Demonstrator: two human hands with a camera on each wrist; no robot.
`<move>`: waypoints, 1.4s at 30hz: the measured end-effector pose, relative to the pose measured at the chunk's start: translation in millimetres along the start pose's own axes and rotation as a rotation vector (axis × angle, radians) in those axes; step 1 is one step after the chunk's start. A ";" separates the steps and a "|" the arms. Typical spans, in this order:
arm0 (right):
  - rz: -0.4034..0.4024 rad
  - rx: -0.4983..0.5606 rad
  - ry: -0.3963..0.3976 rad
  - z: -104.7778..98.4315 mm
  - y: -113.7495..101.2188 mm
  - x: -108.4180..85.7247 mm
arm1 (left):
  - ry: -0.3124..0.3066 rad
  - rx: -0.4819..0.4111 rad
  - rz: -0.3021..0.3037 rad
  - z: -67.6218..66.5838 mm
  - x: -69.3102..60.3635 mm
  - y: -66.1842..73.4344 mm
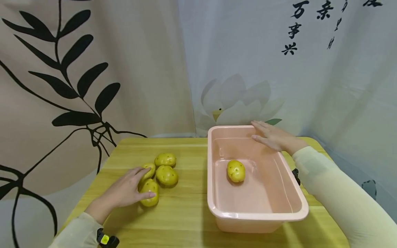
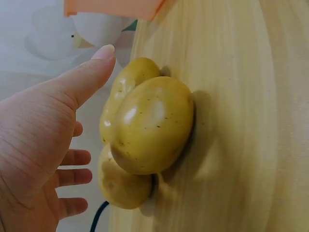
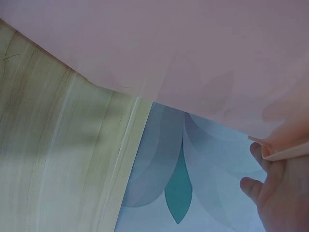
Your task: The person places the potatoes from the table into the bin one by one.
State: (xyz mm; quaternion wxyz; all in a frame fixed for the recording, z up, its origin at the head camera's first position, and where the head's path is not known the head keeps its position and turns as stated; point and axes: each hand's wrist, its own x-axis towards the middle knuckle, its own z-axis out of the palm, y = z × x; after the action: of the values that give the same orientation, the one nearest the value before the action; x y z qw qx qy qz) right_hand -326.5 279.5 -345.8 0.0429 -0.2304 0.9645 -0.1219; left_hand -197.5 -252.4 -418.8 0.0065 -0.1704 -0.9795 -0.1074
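Several yellow potatoes with dark specks lie bunched on the table at the left. My left hand is beside them, its thumb near the closest potato and its fingers reaching by the one behind. In the left wrist view the thumb stands out and a gap shows between the hand and the front potato. A pink plastic basin stands at the right with one potato on its floor. My right hand holds its far right corner, thumb inside, fingers over the rim.
Two more potatoes, one at the back and one in front of it, touch the bunch. The wooden table ends at a printed curtain behind. Table surface lies between the potatoes and the basin.
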 end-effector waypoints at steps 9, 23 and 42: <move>0.001 0.004 0.003 0.4 2.5 -0.7 | -0.007 -0.014 -0.005 10.4 -4.7 -7.4; 0.013 0.003 0.008 2.1 4.7 1.0 | -0.053 -0.039 -0.048 26.5 -5.4 -9.6; 0.007 -0.004 -0.007 1.0 3.7 1.8 | -0.073 -0.211 -0.086 40.1 1.7 -14.3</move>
State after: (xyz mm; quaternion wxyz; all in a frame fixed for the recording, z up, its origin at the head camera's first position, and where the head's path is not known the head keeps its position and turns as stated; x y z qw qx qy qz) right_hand -329.6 281.6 -347.8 0.0462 -0.2277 0.9653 -0.1189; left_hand -203.0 -256.5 -460.9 -0.0518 -0.1317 -0.9687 -0.2038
